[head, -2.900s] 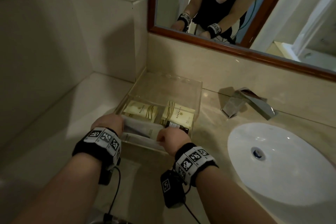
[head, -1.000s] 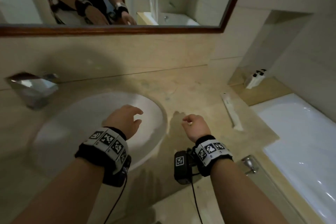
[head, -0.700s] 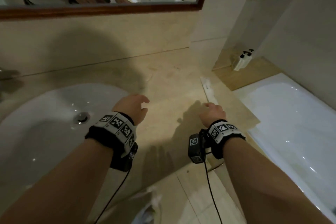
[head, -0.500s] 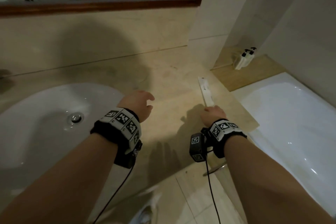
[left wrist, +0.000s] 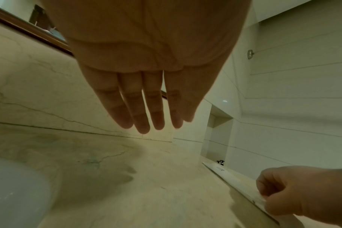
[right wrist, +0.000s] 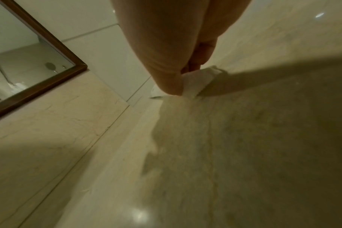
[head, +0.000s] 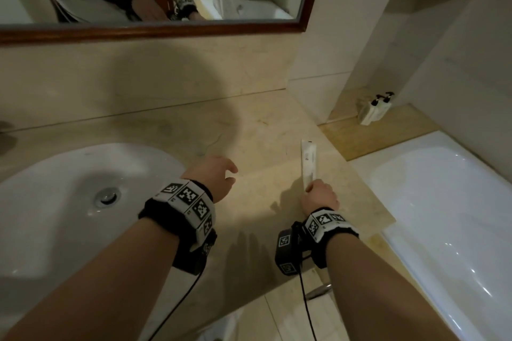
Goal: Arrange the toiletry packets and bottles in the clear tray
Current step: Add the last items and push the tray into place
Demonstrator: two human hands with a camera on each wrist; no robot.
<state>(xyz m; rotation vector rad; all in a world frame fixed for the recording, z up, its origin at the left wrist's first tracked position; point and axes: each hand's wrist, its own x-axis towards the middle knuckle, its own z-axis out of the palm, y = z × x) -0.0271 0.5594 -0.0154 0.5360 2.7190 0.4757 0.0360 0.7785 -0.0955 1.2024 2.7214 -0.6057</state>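
Pinching the near end of the long white packet point(head: 309, 163) between thumb and fingers of the right hand point(head: 320, 196), with the rest of the packet lying flat on the marble counter point(head: 249, 130), running away from the sink basin point(head: 69, 188) side toward the counter's far right edge beside the bathtub point(head: 443, 202). Holds only the tip, so most of the length sticks out beyond the grip; best lifted slowly and level, probably with a firmer hold further along, lest it droop or slip. Clear tray nowhere in sight, so a carry back past the basin seems due.

Seen from the left wrist: left hand point(left wrist: 144, 98) hovering palm down over the counter beside the basin, fingers point(left wrist: 156, 112) straight and slightly apart, holding nothing, well placed to support the packet's free end. Right hand point(left wrist: 303, 192) low at the far side from the basin, fingers curled onto the packet point(left wrist: 234, 175), whose far end points toward the wall niche.

Seen from the right wrist: thumb and fingers point(right wrist: 172, 83) closed together on the crumpled end of the packet point(right wrist: 197, 80), just above the counter; the rest hidden behind the hand. Mirror point(right wrist: 29, 64) frame corner up on the basin side.
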